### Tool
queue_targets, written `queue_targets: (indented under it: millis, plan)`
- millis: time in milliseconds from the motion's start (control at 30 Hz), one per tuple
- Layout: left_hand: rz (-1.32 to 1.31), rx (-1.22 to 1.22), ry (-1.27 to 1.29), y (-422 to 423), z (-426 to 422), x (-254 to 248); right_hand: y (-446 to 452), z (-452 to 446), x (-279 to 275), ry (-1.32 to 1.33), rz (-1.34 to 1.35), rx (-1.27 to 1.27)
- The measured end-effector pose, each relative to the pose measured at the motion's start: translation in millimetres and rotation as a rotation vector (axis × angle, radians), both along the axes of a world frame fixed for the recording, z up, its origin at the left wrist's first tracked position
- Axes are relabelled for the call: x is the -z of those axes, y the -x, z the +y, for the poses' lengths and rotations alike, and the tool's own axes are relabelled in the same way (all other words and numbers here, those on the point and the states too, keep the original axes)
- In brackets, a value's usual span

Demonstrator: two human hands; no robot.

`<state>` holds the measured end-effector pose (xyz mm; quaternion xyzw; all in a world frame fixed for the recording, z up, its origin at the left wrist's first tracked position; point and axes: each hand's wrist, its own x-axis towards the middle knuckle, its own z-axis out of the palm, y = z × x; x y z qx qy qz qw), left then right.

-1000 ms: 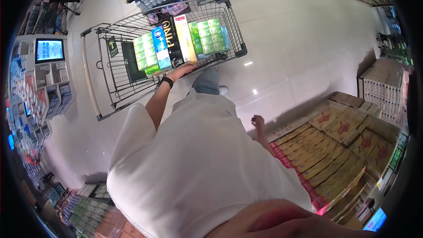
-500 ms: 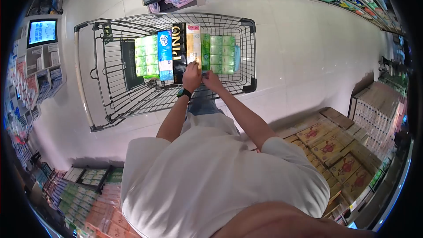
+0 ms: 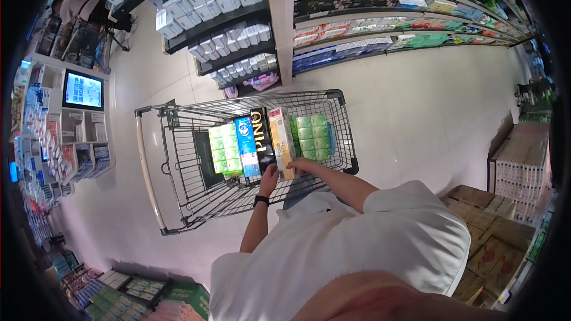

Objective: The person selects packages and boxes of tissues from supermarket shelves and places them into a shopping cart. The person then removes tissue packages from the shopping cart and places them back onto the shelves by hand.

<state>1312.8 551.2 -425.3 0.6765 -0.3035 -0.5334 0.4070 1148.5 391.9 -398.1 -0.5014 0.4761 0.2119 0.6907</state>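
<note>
Left fingers (image 3: 273, 168) and right fingers (image 3: 295, 163), partly curled, touch the yellow-white pack (image 3: 280, 134).

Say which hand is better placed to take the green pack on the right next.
Right hand, probably: it is at the right edge of the yellow box, nearer that green pack; the left hand is at its left.

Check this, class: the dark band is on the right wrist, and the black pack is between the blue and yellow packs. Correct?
Wrong side: the head view shows the dark band on the left wrist. The black pack is between the blue pack and yellow pack.
</note>
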Motion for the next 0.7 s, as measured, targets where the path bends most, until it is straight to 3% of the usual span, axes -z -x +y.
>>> queue_targets:
  millis: [67,100,167,233,367,500,567,633,700]
  plan:
    - [-0.001,0.057,-0.277,2.0,-6.9,-27.1,-0.8,-4.7,-7.9,-0.074,-0.080,0.152]
    - [0.108,0.014,-0.281,7.2,-8.7,-43.7,1.0,-5.6,-12.0,-0.175,-0.157,0.296]
    - [0.286,-0.010,-0.222,1.5,-16.2,-9.3,15.0,-12.0,-23.1,-0.238,-0.251,0.318]
    - [0.249,-0.014,-0.133,2.3,-23.2,-20.3,35.4,-4.2,-92.1,-0.477,-0.444,0.555]
    - [0.223,-0.054,-0.094,-1.0,-32.5,-37.4,102.4,7.1,-118.7,-0.535,-0.572,0.632]
    - [0.209,-0.104,-0.198,5.1,-45.8,-46.9,166.2,14.5,-175.8,-0.216,-0.648,0.604]
    - [0.073,-0.057,-0.145,7.3,-51.3,-47.1,193.7,4.2,-178.0,-0.039,-0.685,0.563]
    - [0.095,-0.052,0.065,31.1,-69.8,-72.4,221.7,-19.1,-187.5,0.066,-0.708,0.550]
    - [0.151,0.072,0.125,74.3,-101.9,-141.7,244.4,-45.2,-199.8,0.169,-0.726,0.571]
